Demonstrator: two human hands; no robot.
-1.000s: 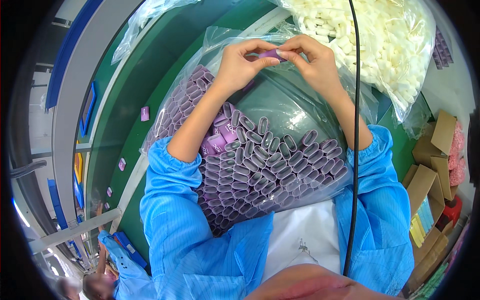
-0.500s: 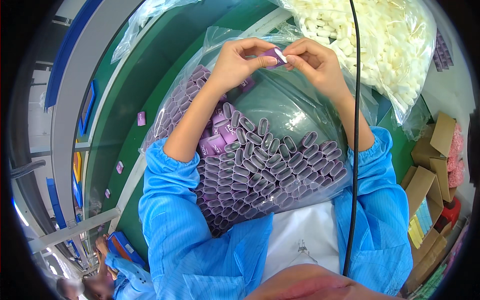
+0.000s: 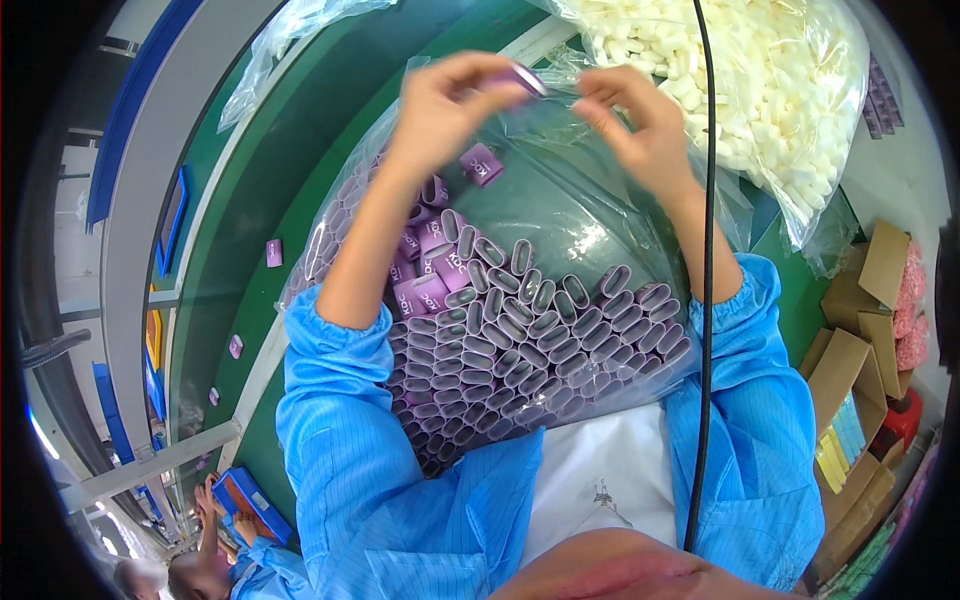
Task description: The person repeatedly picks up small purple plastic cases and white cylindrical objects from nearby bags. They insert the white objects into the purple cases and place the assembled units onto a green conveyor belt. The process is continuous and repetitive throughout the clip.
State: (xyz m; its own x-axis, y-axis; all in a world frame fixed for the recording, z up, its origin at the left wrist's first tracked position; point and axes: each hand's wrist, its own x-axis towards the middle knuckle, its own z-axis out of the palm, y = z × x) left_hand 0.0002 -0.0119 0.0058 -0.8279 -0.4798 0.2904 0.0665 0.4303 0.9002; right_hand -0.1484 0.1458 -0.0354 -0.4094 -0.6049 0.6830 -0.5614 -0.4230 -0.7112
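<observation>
My left hand (image 3: 435, 112) pinches a short purple oval sleeve (image 3: 527, 79) between thumb and fingers, and a white end shows at its tip. Apart from it, on the right, my right hand (image 3: 645, 125) is slightly blurred, its thumb and fingers spread with nothing visible between them. Below both hands lies a clear plastic bag (image 3: 590, 215) holding many purple oval sleeves (image 3: 540, 325), most with their hollow ends up. Several lie on their sides near my left forearm. One loose purple sleeve (image 3: 482, 165) rests on the plastic below my left hand.
A clear bag of white oval pads (image 3: 740, 110) lies at the far right. A black cable (image 3: 711, 260) hangs before my right arm. On the green belt (image 3: 225, 290) at left sit a few purple pieces. Cardboard boxes (image 3: 850, 370) stand right. A co-worker's hands touch a blue tray (image 3: 252, 505) lower left.
My hands have come apart: the left moved up and left with the purple sleeve, and the right let go of its white end. Pieces on the belt shifted slightly.
</observation>
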